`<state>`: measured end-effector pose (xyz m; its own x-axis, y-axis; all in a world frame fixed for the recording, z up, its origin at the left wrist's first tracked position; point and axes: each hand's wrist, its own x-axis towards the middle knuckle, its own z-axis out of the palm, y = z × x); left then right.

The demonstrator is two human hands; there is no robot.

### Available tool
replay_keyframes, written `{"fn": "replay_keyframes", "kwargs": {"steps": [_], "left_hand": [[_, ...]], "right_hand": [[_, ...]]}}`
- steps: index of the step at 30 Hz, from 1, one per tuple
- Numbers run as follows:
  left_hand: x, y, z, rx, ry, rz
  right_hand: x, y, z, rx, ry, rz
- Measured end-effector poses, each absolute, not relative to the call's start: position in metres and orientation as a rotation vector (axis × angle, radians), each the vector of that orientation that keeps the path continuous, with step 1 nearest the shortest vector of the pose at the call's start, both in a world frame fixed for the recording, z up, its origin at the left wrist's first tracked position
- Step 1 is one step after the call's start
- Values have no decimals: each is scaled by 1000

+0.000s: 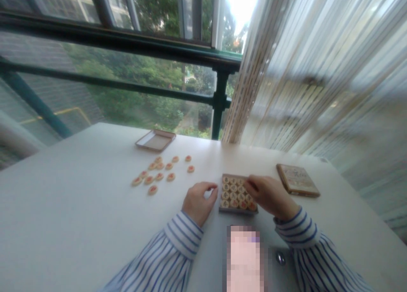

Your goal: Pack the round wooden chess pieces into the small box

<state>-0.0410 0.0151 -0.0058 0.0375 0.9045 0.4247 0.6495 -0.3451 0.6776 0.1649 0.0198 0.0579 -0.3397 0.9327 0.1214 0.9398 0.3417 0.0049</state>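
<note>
Tan round discs [233, 188] — perhaps wooden — in a rectangular box [238, 211]

My white table [79, 211]
On it I have loose red-marked xiangqi pieces [159, 176], an open piece box [238, 212], a shallow tray [155, 142] and possibly a folded board [299, 179].
</note>
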Motion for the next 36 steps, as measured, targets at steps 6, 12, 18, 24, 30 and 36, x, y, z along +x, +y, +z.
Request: {"fn": "replay_keyframes", "kwargs": {"steps": [6, 12, 18, 24, 30, 36], "left_hand": [[-74, 19, 3, 2031, 1669, 1273], [-115, 32, 9, 2068, 1836, 1265], [-148, 41, -3, 2346, 2007, 1154], [-156, 41, -13, 2386, 2128, 957], [-154, 40, -11, 2351, 2211, 874], [-155, 40, -11, 2318, 2207, 840]], "right_hand": [[143, 25, 72, -1602, -2574, -58], [112, 37, 77, -1447, -2671, 20], [80, 46, 70, -1341, -2743, 102], [57, 54, 66, -1292, -2798, 138], [41, 56, 62, -1299, -2834, 188], [33, 58, 55, -1283, -2858, 188]]}}
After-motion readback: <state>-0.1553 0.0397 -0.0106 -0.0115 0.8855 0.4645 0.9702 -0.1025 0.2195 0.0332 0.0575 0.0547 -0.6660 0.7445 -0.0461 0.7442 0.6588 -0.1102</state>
